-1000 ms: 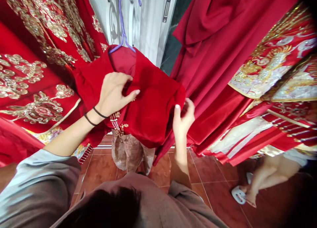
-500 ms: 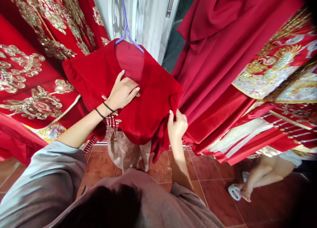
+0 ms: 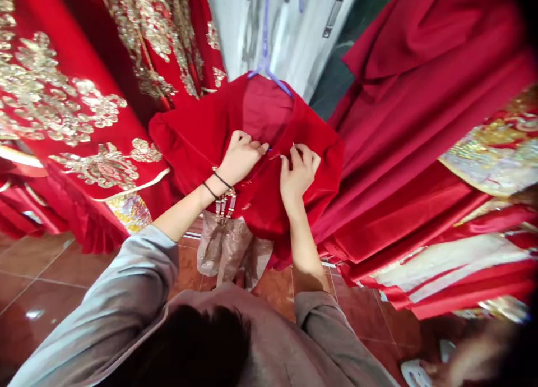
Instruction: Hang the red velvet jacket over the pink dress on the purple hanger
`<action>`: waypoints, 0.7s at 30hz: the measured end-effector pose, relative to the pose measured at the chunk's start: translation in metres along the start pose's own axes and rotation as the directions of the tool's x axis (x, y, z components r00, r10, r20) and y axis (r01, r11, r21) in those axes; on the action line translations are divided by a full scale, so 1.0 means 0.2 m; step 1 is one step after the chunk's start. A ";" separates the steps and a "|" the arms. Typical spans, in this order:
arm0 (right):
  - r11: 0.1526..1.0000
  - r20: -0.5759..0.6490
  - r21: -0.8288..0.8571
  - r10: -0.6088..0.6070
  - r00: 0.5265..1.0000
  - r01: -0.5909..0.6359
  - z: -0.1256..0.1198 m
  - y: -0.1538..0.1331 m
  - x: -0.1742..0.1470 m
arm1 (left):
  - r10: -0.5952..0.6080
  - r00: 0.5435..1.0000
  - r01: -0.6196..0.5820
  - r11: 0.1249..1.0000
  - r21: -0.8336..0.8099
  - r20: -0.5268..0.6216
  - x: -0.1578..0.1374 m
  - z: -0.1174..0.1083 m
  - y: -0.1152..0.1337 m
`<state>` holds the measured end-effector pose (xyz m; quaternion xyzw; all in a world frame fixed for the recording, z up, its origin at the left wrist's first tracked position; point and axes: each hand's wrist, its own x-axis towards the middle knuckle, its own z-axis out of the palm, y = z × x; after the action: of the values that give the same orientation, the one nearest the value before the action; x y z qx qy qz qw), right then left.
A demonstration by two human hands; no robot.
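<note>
Left hand [image 3: 241,158] grips red jacket [image 3: 267,196]; right hand [image 3: 298,173] seemingly pinches it.

Surroundings, by clock position: 10 o'clock, red robes [image 3: 63,95] with gold embroidery; 12, white door [image 3: 309,39], its latch plate [image 3: 334,19] at 1; 2, plain crimson dress [image 3: 420,95]; 3, embroidered garment [image 3: 500,151]; between 3 and 4, white cloth [image 3: 454,258]; 4, another person's leg [image 3: 471,356], blurred; between 4 and 5, white slipper [image 3: 414,373]; 8, reddish tiles [image 3: 54,286].

Both arms [image 3: 309,258] extended forward, hands near each other, left [image 3: 240,157], right [image 3: 298,174], fingers [image 3: 254,146] curled
</note>
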<state>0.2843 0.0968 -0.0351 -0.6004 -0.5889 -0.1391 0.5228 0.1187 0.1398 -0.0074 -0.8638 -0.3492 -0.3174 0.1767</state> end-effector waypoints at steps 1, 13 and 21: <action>0.999 -0.027 0.041 -0.007 1.000 0.008 -0.02 -0.01 0.03 | -0.031 1.000 0.031 0.999 -0.019 0.002 0.01 0.01 0.02; 0.994 0.298 -0.025 -0.092 0.950 0.104 -0.09 -0.10 -0.19 | 0.095 0.995 -0.090 0.989 -0.115 0.032 -0.05 -0.06 -0.01; 0.903 0.081 -0.131 -0.402 0.912 0.410 -0.31 -0.14 0.20 | -0.176 0.944 0.192 0.981 0.031 -0.281 -0.23 -0.42 -0.42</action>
<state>0.2983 0.0637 0.0350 -0.5046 -0.7026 -0.2716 0.4218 -0.0023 0.1315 0.0313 -0.7690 -0.4092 -0.4398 0.2184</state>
